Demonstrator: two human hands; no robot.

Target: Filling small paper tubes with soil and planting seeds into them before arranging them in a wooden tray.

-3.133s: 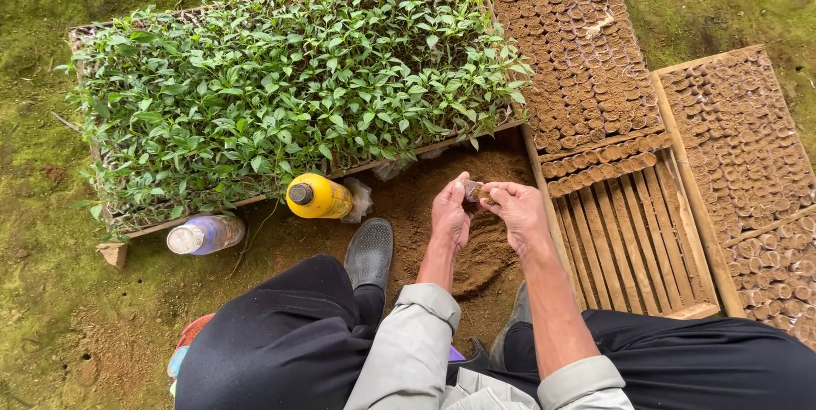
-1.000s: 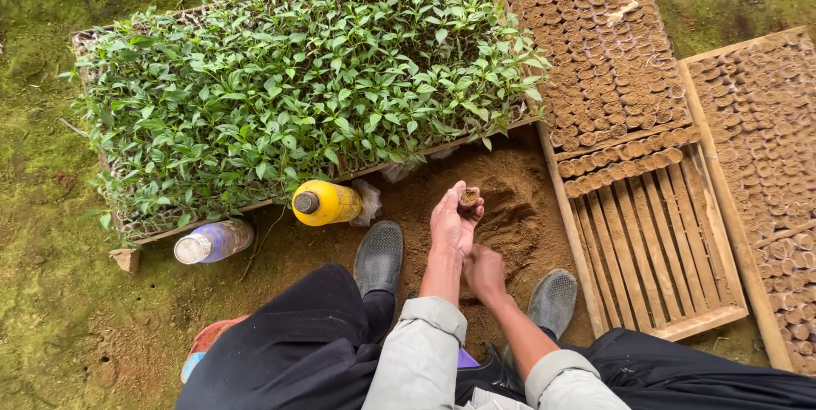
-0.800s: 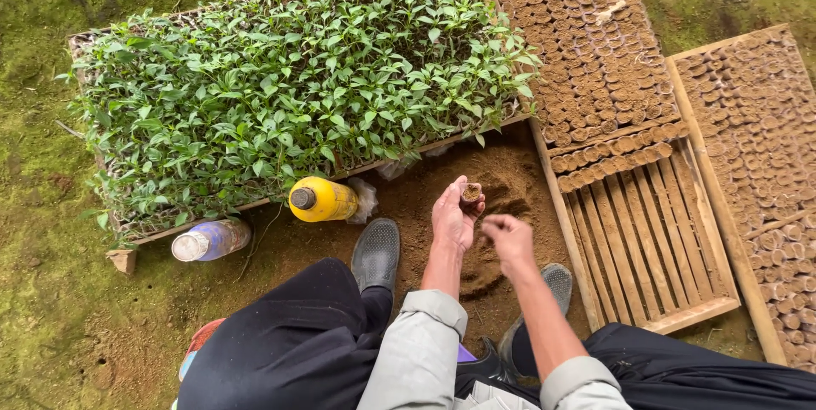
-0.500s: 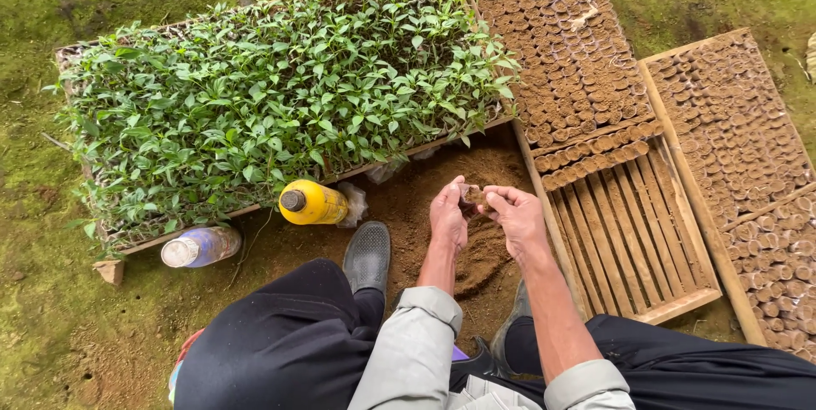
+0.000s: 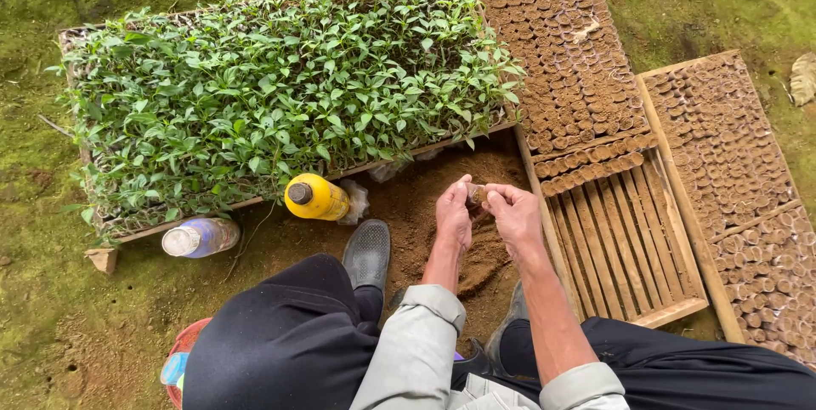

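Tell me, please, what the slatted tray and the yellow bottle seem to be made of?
The slatted tray looks like bare, unpainted wood: pale brown strips with a rough, matte surface and a plank frame. The yellow bottle seems to be plastic: smooth, evenly coloured and slightly glossy, with a dark cap. That is only its look.

We held a small plug of crumbly brown soil (image 5: 476,194), matt and grainy, above a loose heap of the same earth (image 5: 425,206). The slatted tray (image 5: 625,244) beside it was pale raw wood, rough and unvarnished. The yellow bottle (image 5: 319,197) was smooth, glossy plastic, as was the clear bottle (image 5: 200,237). Our shoe (image 5: 367,253) looked like matt black rubber with a pitted surface. The trousers (image 5: 285,338) were dull dark cloth, the sleeves (image 5: 416,350) soft grey fabric
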